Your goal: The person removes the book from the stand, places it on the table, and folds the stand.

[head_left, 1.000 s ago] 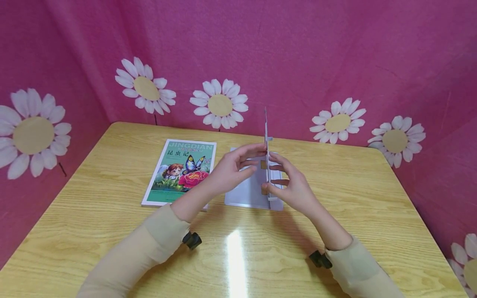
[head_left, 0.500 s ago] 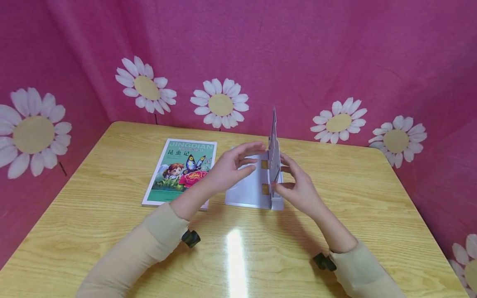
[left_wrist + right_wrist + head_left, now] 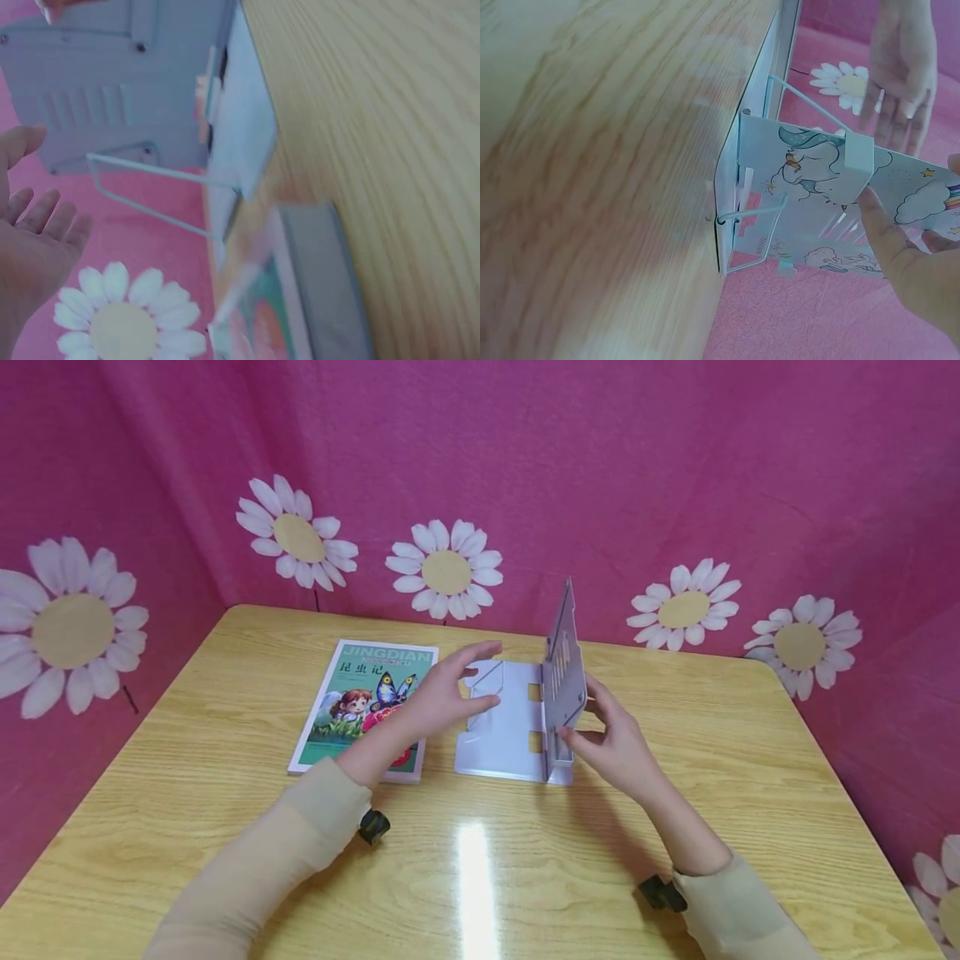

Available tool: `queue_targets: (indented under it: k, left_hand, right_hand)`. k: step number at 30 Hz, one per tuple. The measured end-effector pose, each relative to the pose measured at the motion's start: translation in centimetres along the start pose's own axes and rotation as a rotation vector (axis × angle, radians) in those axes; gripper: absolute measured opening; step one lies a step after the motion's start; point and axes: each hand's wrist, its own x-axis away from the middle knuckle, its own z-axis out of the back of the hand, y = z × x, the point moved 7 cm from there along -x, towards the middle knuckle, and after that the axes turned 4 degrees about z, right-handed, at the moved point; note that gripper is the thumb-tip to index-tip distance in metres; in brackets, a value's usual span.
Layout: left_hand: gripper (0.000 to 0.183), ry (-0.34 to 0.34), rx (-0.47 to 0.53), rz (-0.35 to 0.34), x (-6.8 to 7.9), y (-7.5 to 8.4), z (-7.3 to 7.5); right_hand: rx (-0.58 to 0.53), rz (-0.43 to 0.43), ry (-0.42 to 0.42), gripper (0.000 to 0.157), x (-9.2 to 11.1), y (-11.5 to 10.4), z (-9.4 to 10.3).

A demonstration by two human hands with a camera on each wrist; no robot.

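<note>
A metal book stand, with a pale base plate point(image 3: 498, 752) flat on the table, has its hinged back panel point(image 3: 564, 681) raised steeply. My right hand point(image 3: 618, 747) holds the panel near its front edge, thumb on the left side and fingers behind on the right. Unicorn and cloud pictures cover the panel's outer face point(image 3: 817, 169) in the right wrist view. My left hand point(image 3: 442, 693) hovers over the left part of the base with fingers spread apart and nothing held. A thin wire loop point(image 3: 116, 159) stands up from the base in the left wrist view.
A green-covered book point(image 3: 330, 731) with a butterfly and flower lies left of the stand, partly under my left forearm. The wooden table point(image 3: 720, 760) ends at a pink curtain point(image 3: 570, 468) with daisies. Dark wrist cameras point(image 3: 662, 893) are worn at both cuffs.
The panel has tilted rightward, showing more of its left face, and my right hand has moved right with it. My left hand has drawn away leftward from the panel.
</note>
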Motion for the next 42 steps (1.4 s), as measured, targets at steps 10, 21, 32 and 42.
queue_targets:
  k: [10, 21, 32, 42]
  left_hand:
    - [0.078, -0.063, -0.058, 0.090, -1.2, -3.4, 0.2]
    - [0.092, -0.194, -0.168, 0.213, -2.0, -6.0, -0.7]
    - [0.101, -0.323, -0.195, 0.309, -2.1, -7.9, -2.1]
    - [0.090, -0.337, -0.293, 0.237, -2.0, -8.0, -2.3]
  right_hand:
    - [0.012, 0.025, 0.011, 0.073, 0.4, 0.1, 0.5]
    - [0.005, -0.001, 0.012, 0.074, 0.7, 0.2, 0.7]
    - [-0.017, 0.009, 0.012, 0.074, 0.9, 0.2, 0.9]
    - [-0.028, 0.014, 0.012, 0.072, 0.8, 0.4, 0.9]
